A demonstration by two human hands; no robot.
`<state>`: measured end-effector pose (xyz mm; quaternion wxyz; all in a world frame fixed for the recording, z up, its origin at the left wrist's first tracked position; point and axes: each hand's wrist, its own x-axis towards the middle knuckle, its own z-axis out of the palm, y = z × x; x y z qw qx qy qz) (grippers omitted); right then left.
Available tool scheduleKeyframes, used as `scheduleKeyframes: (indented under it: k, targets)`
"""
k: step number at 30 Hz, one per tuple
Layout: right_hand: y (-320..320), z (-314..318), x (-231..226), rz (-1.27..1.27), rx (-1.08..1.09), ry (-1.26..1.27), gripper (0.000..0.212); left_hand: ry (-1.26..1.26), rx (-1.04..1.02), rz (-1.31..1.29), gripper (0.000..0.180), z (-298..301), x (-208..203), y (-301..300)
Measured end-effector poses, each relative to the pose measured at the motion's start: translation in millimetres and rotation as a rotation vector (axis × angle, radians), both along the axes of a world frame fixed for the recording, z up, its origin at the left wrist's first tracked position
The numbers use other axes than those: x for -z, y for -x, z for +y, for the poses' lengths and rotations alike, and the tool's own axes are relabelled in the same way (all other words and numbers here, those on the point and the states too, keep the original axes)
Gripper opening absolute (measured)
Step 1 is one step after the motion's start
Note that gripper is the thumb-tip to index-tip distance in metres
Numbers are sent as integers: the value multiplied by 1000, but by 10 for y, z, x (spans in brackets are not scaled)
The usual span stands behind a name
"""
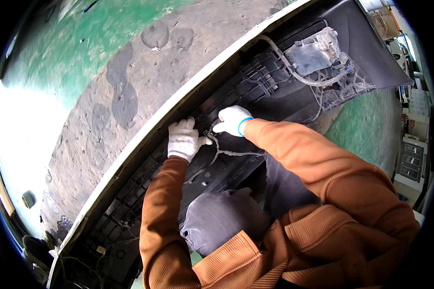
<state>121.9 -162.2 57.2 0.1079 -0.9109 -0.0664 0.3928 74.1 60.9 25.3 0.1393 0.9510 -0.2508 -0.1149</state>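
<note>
A large dark plastic bumper (270, 108) lies with its inner side up, running from the lower left to the upper right. My left hand (184, 138), in a white knit glove, rests on it with the fingers apart and the thumb stretched toward a grey wire harness (218, 150). Just right of it, my right hand (233, 120), in a white glove with a blue cuff edge, has its fingers curled in beside the upper end of the harness. What those fingertips pinch is hidden. Between the two thumbs a small connector (209, 133) shows.
A grey box-like module (313, 50) and a thick hose (318, 83) sit at the bumper's right part. The bumper's pale outer edge (152, 123) borders worn grey ground (130, 86). Green floor (366, 123) shows beyond. A grey cabinet (410, 161) stands at the right.
</note>
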Motion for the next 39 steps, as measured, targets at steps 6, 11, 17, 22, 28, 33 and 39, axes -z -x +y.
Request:
scheduleKeyframes:
  k: [6,11,17,22,28,33,39]
  targets:
    - [30,-7,-25,17,34,-1,54,34,12,-47,62,-17,71,18]
    - [10,-20,8,14,11,-15,54,-43,1,29,74,-134,-199,59]
    - [-17,15,-66,55,64,25,54,-77,-282,-132,71,-523,54,399]
    - [19,-37,46,43,49,-14,57,-108,-309,-231,64,-638,180,464]
    - [80,-90,-58,-9,-72,-94,59,-111,-321,-179,59,-578,138,450]
    - [87,-119,6,-10,-42,-101,56,-77,-372,-38,61,-624,-55,365]
    - [67,-65,-93,13,-9,-35,51,-137,-384,29,69,-630,-141,301]
